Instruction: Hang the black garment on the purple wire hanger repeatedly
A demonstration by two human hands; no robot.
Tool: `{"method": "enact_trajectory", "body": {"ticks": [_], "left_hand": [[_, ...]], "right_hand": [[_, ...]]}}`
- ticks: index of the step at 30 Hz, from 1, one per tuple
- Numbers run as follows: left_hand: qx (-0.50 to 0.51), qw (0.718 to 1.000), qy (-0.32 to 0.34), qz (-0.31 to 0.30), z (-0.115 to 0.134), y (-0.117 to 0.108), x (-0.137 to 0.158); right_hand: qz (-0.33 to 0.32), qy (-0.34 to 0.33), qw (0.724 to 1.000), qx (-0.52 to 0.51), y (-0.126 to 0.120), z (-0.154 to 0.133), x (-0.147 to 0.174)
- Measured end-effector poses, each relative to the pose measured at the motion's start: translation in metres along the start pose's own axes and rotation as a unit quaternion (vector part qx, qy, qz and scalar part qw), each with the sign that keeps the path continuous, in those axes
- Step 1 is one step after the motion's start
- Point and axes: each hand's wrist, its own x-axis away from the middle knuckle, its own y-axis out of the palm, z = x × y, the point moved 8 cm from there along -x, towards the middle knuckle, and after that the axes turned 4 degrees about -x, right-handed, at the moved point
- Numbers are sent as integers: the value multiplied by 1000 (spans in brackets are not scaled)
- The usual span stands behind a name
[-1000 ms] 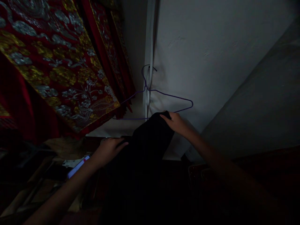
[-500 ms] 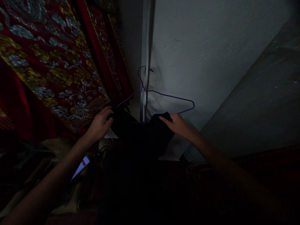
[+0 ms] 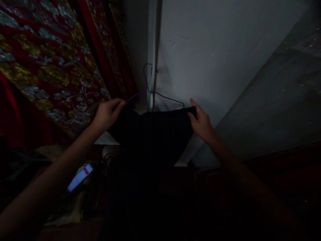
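Head view: the left hand (image 3: 106,114) and the right hand (image 3: 202,124) pinch opposite upper corners of the black cloth (image 3: 157,134), which hides the lower edge and right corner of the purple hanger (image 3: 166,97). Even tension should limit bunching.

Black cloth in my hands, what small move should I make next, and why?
I'd probably lift the right hand slightly while the left hand keeps its grip: both pinch the black cloth near its top corners, and the right arm of the purple hanger shows above the cloth's top edge before dropping out of sight.
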Motion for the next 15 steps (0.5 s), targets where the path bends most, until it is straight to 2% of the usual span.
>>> {"method": "enact_trajectory", "body": {"ticks": [3,5,7,9,11,12,13,15], "left_hand": [[-7,1000,23,9,8,-4,1],[-15,999,44,17,10,-6,1],[-24,998,47,44,6,-12,1],[-28,995,34,85,-3,-22,0],[-21,993,17,112,-13,-30,0],[-13,993,9,116,-18,-32,-1],[-2,993,1,114,-22,-33,-2],[23,994,-19,105,-28,-32,-4]], "right_hand": [[25,40,998,-30,-7,22,-21],[-26,101,993,-52,-1,32,-28],[-104,173,974,-100,4,33,-26],[-205,246,934,-160,6,24,-13],[-309,310,879,-190,6,11,5],[-340,331,859,-194,4,5,12],[-347,340,851,-197,2,-1,15],[-299,315,877,-203,2,-12,9]]}}
